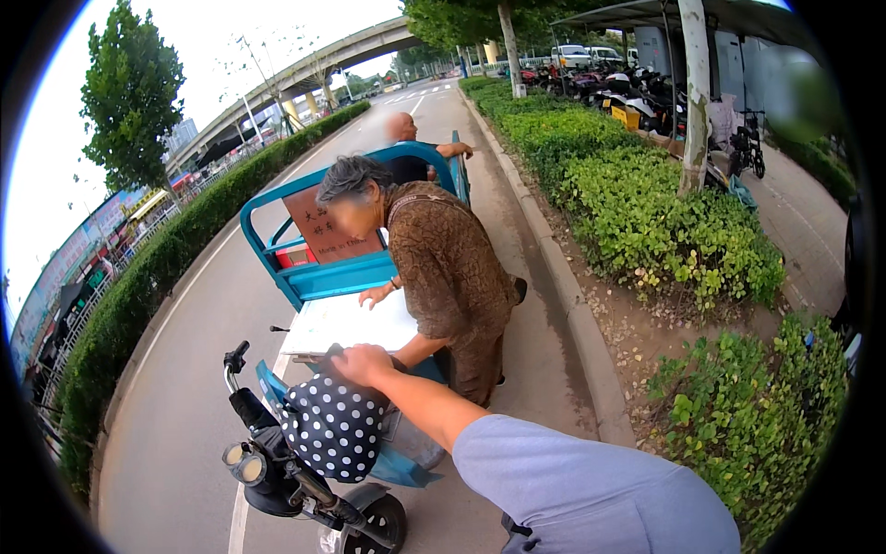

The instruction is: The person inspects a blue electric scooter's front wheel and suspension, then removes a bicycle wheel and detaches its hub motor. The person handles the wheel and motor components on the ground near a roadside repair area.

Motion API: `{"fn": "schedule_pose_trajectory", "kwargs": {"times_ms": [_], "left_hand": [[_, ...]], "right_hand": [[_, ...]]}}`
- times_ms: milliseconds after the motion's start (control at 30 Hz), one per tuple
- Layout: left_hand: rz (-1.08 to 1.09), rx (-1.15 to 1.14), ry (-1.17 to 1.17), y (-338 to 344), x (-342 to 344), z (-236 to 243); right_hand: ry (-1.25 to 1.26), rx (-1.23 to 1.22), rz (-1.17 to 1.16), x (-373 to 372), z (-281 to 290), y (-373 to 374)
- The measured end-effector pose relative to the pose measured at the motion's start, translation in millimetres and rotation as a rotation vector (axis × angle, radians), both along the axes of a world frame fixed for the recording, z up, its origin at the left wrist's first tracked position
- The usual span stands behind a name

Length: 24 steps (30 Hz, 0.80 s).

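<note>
My right hand [362,365] reaches from the lower right and is closed on the top edge of a seat covered in black cloth with white dots [332,425], on a blue three-wheeled vehicle [291,277]. The handlebar [238,355] and front wheel [378,517] are below and left. Beyond my hand a white board [346,316] lies on the vehicle. A person in brown patterned clothes [448,277] leans over it, one hand [377,294] on the board, the other arm reaching down beside my hand. My left hand is not in view.
A second person [404,166] is at the blue frame's far end, an arm on it. A curb [595,369] with shrubs [637,203] and a tree trunk [692,111] runs along the right. A hedge [148,323] lines the road's left side. Parked scooters [628,88] stand under a canopy.
</note>
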State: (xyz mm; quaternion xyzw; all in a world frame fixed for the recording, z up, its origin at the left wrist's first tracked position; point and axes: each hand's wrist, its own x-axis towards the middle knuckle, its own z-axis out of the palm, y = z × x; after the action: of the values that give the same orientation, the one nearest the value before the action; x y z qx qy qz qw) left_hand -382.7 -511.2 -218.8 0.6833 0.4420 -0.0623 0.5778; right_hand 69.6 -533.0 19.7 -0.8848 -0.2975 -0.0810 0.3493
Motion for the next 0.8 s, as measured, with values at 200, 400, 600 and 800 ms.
{"fn": "schedule_pose_trajectory", "kwargs": {"times_ms": [200,400,600,800], "left_hand": [[-0.046,0.015,0.04,3,16,0],[-0.069,0.015,0.07,2,21,-3],[-0.078,0.015,0.087,4,23,-4],[-0.065,0.018,0.096,8,19,-3]], "right_hand": [[0.012,0.026,0.001,0,-2,2],[0.036,0.035,-0.007,-6,3,-5],[0.023,0.042,-0.013,-5,2,-4],[0.036,0.035,-0.006,-5,4,-3]]}}
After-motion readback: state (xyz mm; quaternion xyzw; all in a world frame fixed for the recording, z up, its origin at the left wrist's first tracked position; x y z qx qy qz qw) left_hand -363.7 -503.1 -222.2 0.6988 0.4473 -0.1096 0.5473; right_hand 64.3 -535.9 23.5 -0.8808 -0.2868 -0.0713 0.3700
